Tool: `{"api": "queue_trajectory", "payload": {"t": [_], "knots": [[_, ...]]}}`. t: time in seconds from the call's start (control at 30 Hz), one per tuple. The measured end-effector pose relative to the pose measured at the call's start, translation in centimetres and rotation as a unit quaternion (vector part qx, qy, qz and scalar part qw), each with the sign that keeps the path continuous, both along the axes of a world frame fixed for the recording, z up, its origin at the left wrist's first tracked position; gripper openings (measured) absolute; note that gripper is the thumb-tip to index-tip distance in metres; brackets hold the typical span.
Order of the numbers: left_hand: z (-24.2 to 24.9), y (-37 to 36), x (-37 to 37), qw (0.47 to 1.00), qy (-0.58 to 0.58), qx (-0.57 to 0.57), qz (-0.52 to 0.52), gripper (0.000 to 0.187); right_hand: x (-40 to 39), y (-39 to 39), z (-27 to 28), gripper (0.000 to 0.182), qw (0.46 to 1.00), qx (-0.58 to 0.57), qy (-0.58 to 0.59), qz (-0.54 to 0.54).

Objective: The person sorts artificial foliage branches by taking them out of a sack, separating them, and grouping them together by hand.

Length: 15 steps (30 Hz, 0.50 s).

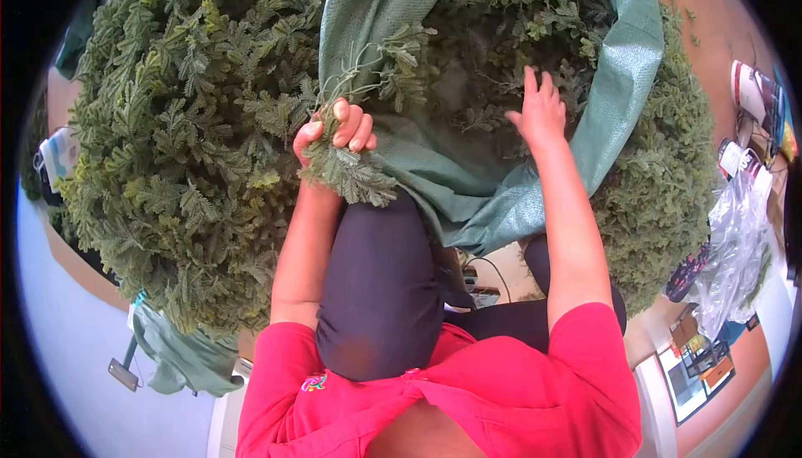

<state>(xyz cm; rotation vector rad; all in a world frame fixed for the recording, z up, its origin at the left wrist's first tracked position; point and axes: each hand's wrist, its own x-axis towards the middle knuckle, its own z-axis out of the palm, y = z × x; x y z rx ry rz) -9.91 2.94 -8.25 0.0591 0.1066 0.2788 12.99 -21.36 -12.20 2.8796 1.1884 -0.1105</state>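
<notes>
My left hand [341,128] is closed round a bunch of green fir-like sprigs [351,176], with thin bare stems sticking out above the fist and leafy ends hanging below. To its right, my right hand [541,110] reaches over the mouth of a green woven sack [631,65], fingers spread and holding nothing. Inside the sack lie more loose sprigs [484,116], partly in shadow. The sack's rim is folded outward, and its front edge lies close to my knees.
A large heap of sprigs [175,124] rises on the left, and another [660,182] stands right of the sack. Clear plastic wrapping [735,249] lies at the far right. A green cloth or sack [184,354] is at lower left, beside a phone-like device [123,374].
</notes>
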Motion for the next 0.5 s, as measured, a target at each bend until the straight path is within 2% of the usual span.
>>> {"api": "queue_trajectory", "payload": {"t": [0.07, 0.1, 0.13, 0.2, 0.23, 0.27, 0.3, 0.33, 0.37, 0.4, 0.47, 0.5], "knots": [[0.2, 0.0, 0.2, 1.0, 0.002, -0.002, -0.002, 0.029, 0.1, -1.4, -1.7, 0.073, 0.964, -0.229, 0.124, -0.061], [0.5, -0.1, 0.4, 1.0, 0.008, 0.013, 0.005, 0.029, 0.5, -2.7, -3.3, 0.061, 0.964, -0.201, 0.15, -0.093], [0.6, -0.1, 0.4, 0.999, 0.015, 0.028, 0.014, 0.028, 1.2, -3.5, -3.0, 0.061, 0.963, -0.204, 0.149, -0.091], [0.8, 0.3, 0.6, 0.999, 0.022, 0.046, 0.013, 0.028, 2.6, -4.3, -2.2, 0.042, 0.971, -0.101, 0.202, -0.081], [1.0, 0.4, 0.8, 0.997, 0.024, 0.077, 0.015, 0.028, 3.4, -4.4, -0.7, 0.029, 0.962, 0.059, 0.259, -0.07], [1.2, 0.4, 1.0, 0.994, 0.026, 0.107, 0.018, 0.028, 3.7, -3.5, 2.1, 0.027, 0.926, 0.13, 0.33, -0.127], [1.9, 0.3, 1.3, 0.991, 0.054, 0.121, 0.015, 0.025, 3.9, -2.2, 5.8, 0.025, 0.905, 0.132, 0.365, -0.172], [2.2, 0.1, 1.6, 0.991, 0.052, 0.119, 0.018, 0.025, 4.0, -1.1, 9.5, 0.023, 0.909, 0.127, 0.354, -0.182], [2.5, -0.3, 2.0, 0.992, 0.051, 0.11, 0.027, 0.026, 4.2, -1.0, 11.6, 0.023, 0.886, 0.139, 0.372, -0.24], [2.8, -0.7, 2.4, 0.993, 0.048, 0.1, 0.036, 0.026, 4.6, -1.7, 13.4, 0.026, 0.781, 0.241, 0.481, -0.316], [3.8, -1.1, 2.9, 0.994, 0.04, 0.088, 0.049, 0.027, 3.6, -1.5, 16.3, 0.03, 0.72, 0.346, 0.525, -0.293], [4.0, -1.1, 2.9, 0.991, 0.067, 0.105, 0.048, 0.027, 3.4, -1.1, 17.3, 0.03, 0.725, 0.346, 0.522, -0.287]]}}
